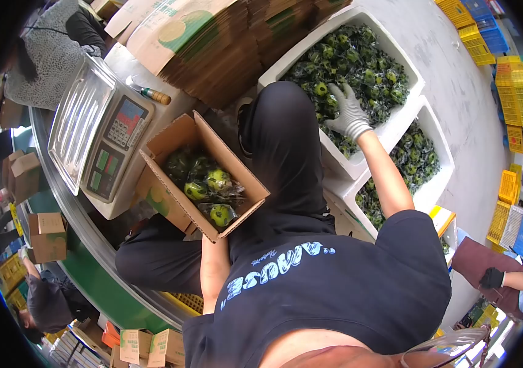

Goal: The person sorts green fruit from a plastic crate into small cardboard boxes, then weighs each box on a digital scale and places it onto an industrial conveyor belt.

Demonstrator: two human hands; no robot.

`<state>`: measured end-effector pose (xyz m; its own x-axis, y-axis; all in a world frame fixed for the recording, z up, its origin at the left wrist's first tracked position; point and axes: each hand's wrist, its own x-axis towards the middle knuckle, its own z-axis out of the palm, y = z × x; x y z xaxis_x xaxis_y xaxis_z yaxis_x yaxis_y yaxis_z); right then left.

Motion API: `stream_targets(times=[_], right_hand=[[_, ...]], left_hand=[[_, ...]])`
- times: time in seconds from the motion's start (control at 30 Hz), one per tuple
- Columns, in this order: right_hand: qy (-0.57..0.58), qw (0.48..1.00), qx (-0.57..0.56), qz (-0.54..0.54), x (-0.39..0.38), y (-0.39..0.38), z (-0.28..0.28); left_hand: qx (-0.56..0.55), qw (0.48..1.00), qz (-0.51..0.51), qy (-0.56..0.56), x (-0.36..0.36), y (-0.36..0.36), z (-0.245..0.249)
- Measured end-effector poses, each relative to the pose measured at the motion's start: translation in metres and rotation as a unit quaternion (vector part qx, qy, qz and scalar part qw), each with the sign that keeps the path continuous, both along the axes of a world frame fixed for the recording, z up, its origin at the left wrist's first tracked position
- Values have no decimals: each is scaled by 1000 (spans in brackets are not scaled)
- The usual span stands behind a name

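My right hand (348, 114), in a grey knit glove, reaches into a white foam box (418, 76) full of green round fruits in clear plastic wrap (372, 58). Its fingers are spread and rest on the wrapped fruits. An open cardboard box (246, 211) sits tilted by my left leg, with several wrapped green fruits (218, 179) at its bottom. My left forearm (214, 267) runs up to the near end of that box. The left hand itself is hidden behind the cardboard, so its fingers do not show.
A second foam box (442, 150) of wrapped fruits adjoins the first. To the left stands a digital scale (114, 144), with a wooden-handled tool (154, 95) beside it. Flattened cartons (212, 55) are stacked ahead. A green conveyor (105, 276) curves past; people work beyond it and at right.
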<state>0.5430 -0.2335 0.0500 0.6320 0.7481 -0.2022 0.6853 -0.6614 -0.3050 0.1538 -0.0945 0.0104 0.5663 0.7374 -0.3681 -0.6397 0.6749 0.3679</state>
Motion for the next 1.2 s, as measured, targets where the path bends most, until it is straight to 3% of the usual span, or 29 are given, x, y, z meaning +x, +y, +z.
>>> stream_targets(times=[0.03,0.13,0.23,0.43,0.53,0.57,0.63,0.7,0.73,0.83,0.9,0.97,1.03,1.07,1.13,1.2], right_hand=[[-54,998,-21,28,-3,3,-11],[-62,993,-39,91,7,38,-29],[18,974,-205,91,30,78,-34],[51,978,-155,127,52,53,-48],[123,981,-119,92,49,16,-38],[323,922,-208,-53,28,24,22],[406,900,-74,143,22,-1,-12],[415,896,-129,89,7,-1,-12],[462,876,-86,112,18,-5,-30],[589,800,-110,38,31,4,-55],[614,770,-173,-21,36,22,-55],[573,788,-218,52,53,29,-119],[532,808,-219,123,59,30,-122],[580,775,-238,84,62,28,-125],[612,752,-155,188,77,9,-140],[615,758,-107,191,74,6,-131]], left_hand=[[-2,1000,6,2,-3,0,-3],[-7,1000,16,11,-9,-2,-7],[-10,999,21,23,-12,-6,-11],[-12,998,46,35,-19,-6,-23],[-18,997,57,38,-23,-7,-28],[-19,997,59,38,-23,-7,-29],[-22,998,53,35,-20,-5,-29],[-19,999,34,34,-14,-2,-26],[-17,999,26,30,-9,-1,-24],[-16,1000,-3,22,2,-1,-21],[-17,1000,-12,19,6,-3,-22],[-19,1000,-7,19,6,-7,-28],[-26,999,15,23,-3,-9,-32],[-27,999,30,25,-7,-9,-36],[-30,997,66,36,-16,-7,-47],[-28,993,97,52,-19,-5,-59]])
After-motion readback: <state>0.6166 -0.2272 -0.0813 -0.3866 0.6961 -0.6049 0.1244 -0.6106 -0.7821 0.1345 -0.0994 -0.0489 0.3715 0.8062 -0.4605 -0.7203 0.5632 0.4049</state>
